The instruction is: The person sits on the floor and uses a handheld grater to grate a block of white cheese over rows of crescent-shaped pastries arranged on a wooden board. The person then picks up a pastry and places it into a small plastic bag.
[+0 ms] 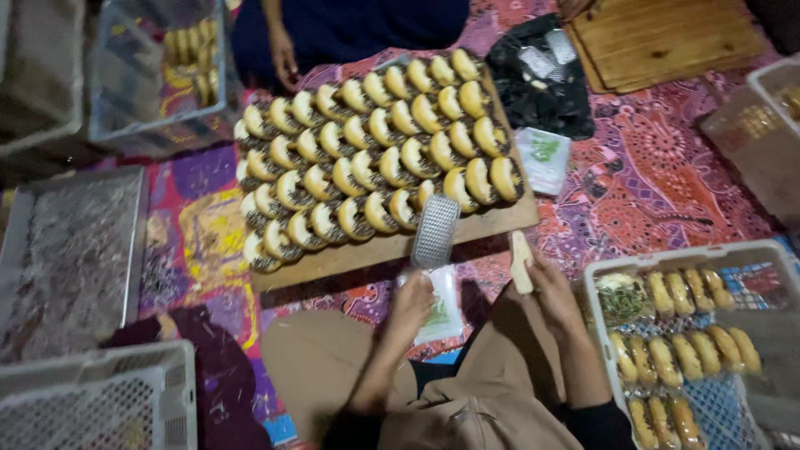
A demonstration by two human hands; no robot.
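Now, L hand (410,302) metal grater (436,231), R hand (552,293) pale block (521,261)

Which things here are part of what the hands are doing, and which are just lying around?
In use: left hand, flat metal grater, right hand, pale stick-shaped piece, wooden board of filled buns.
Lying about: black plastic bag, white mesh crate, grey metal tray.
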